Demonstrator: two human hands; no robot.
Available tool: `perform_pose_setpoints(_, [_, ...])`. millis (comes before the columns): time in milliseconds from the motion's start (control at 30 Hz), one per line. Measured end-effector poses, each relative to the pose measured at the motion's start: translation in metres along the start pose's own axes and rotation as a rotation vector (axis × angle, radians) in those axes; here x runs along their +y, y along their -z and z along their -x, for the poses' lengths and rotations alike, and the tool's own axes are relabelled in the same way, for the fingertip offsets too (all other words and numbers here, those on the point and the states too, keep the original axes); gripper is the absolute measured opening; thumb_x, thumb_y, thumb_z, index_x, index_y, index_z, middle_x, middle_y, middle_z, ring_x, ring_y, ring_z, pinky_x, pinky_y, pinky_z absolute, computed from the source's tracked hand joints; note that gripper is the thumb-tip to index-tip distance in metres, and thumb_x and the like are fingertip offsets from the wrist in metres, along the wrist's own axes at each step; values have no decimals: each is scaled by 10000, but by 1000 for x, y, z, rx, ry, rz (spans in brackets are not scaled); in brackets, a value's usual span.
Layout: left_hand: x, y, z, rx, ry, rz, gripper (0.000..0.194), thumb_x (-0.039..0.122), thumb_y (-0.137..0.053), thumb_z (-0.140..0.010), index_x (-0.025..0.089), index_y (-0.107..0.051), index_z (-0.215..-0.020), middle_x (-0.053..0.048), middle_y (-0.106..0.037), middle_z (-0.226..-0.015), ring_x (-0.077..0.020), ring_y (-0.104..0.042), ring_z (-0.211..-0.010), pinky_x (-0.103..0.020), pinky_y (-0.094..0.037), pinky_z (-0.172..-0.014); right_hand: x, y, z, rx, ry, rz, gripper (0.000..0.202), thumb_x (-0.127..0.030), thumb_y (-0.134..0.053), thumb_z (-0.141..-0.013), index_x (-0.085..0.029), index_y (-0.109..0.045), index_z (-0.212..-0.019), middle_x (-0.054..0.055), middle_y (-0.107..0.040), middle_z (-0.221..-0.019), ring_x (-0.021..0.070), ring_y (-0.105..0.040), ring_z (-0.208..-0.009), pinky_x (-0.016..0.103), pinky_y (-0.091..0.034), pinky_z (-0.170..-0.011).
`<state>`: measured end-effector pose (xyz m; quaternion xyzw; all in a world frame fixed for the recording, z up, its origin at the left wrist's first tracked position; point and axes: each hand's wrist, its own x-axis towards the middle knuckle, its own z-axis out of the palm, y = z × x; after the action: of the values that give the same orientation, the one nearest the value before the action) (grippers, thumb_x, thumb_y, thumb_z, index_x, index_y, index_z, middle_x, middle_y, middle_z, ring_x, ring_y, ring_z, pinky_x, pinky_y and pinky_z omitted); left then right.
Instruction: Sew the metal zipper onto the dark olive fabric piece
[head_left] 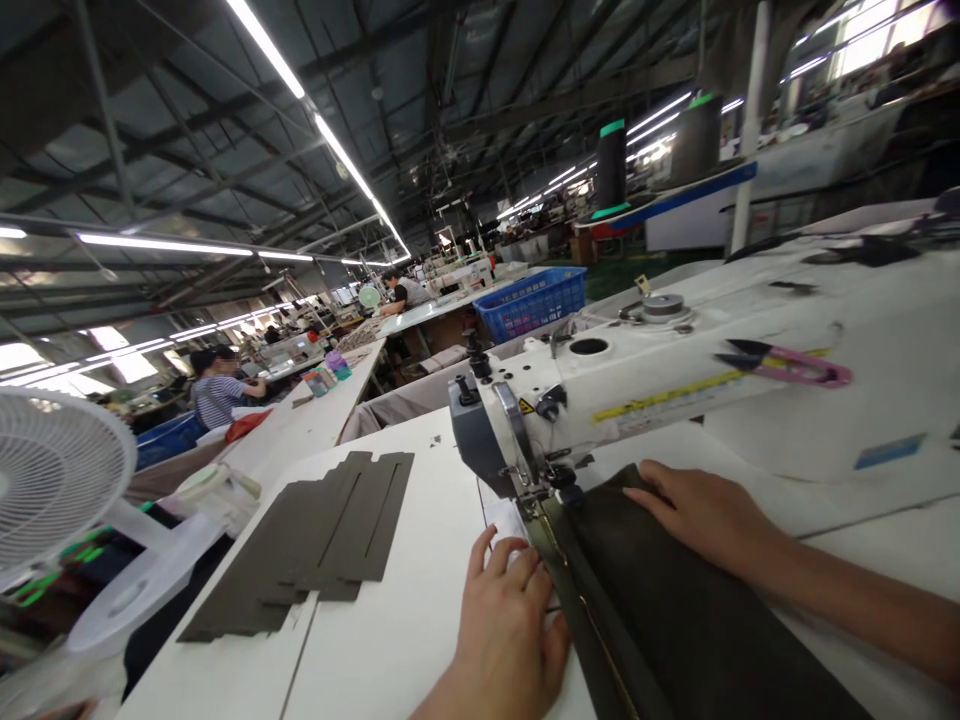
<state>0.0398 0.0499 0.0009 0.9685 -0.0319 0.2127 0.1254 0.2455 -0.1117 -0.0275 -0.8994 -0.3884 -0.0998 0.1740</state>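
Note:
A dark olive fabric piece (675, 600) runs under the needle area of a white sewing machine (645, 375). Along its left side lies a zipper (592, 620) with gold-coloured teeth, its upper end by the presser foot (534, 500). My left hand (506, 625) rests at the zipper's left edge, fingers spread and slightly bent, fingertips close to the presser foot. On the right, my right hand (694, 510) holds the fabric's top edge between thumb and fingers, just below the machine arm; some of those fingers are hidden.
Overlapping olive fabric panels (322, 535) with slits lie left on the white table (405, 650). Pink-handled thread snips (787, 362) rest on the machine arm. A white fan (60, 480) stands far left. Behind are a blue crate (532, 300), thread cones (611, 165) and a seated person (221, 390).

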Motion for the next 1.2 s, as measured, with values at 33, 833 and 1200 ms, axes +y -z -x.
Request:
perform_pose_setpoints(33, [1, 1, 0, -4, 10, -10, 263, 167, -509, -653, 183, -588, -903, -32, -609, -982, -257, -484, -1012, -516, -229, -1055, 1, -2, 1, 8, 4, 28, 149, -310, -476, -888, -190, -535, -822, 32, -584, -616, 255, -593, -578, 283, -348, -478])
perform_pose_setpoints(833, [-4, -5, 7, 76, 55, 48, 316, 138, -514, -623, 159, -536, -937, -86, -555, -1001, -282, -496, -1007, -576, -311, -1003, -73, 6, 31, 132, 591, -408, 183, -135, -407, -854, -130, -525, -994, 128, -568, -1042, 246, -532, -985, 413, -498, -820])
perform_pose_setpoints(1200, [-20, -13, 8, -16, -155, -72, 535, 45, -416, -666, 104, -472, -1195, -173, -456, -1298, -294, -391, -1244, -563, -401, -998, -77, 3, 31, 117, 712, -140, 433, -80, -293, -866, 43, -515, -1218, 193, -460, -1274, 259, -428, -1198, 394, -425, -981])
